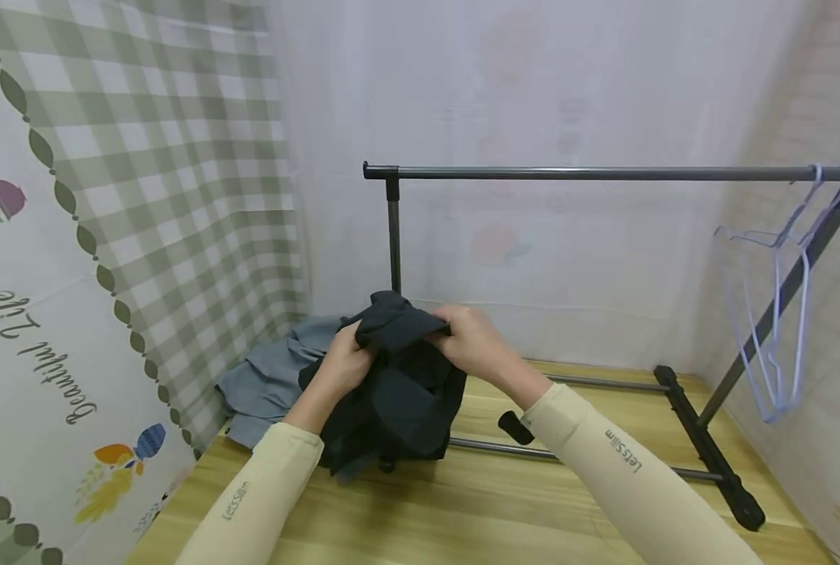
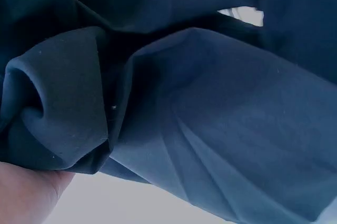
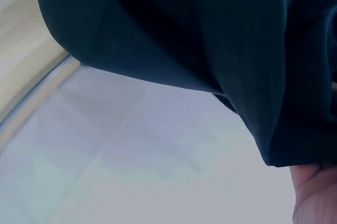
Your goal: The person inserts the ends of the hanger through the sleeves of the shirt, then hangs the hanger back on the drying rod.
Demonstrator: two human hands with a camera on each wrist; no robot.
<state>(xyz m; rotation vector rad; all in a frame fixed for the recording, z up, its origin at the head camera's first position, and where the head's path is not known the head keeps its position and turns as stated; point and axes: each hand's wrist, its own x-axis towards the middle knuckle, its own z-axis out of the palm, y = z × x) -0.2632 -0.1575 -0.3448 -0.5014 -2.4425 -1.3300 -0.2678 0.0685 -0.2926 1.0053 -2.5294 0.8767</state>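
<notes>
Both hands hold up a dark navy garment (image 1: 406,392), bunched and folded, over the left part of the table. My left hand (image 1: 345,361) grips its upper left edge; in the left wrist view the thumb side of that hand (image 2: 29,192) shows under a rolled fold of cloth. With fingers curled on the upper right edge, my right hand (image 1: 472,341) pinches the fabric, and its fingertips are partly hidden by it. The right wrist view shows the cloth (image 3: 158,29) hanging in loose folds beside the hand (image 3: 316,192). Its exact kind cannot be told.
A grey-blue garment (image 1: 272,384) lies heaped at the table's left, behind the left hand. A dark metal rack stands on the wooden table (image 1: 505,502), its top rail (image 1: 568,173) running across the back. Pale purple hangers (image 1: 780,314) hang at its right end.
</notes>
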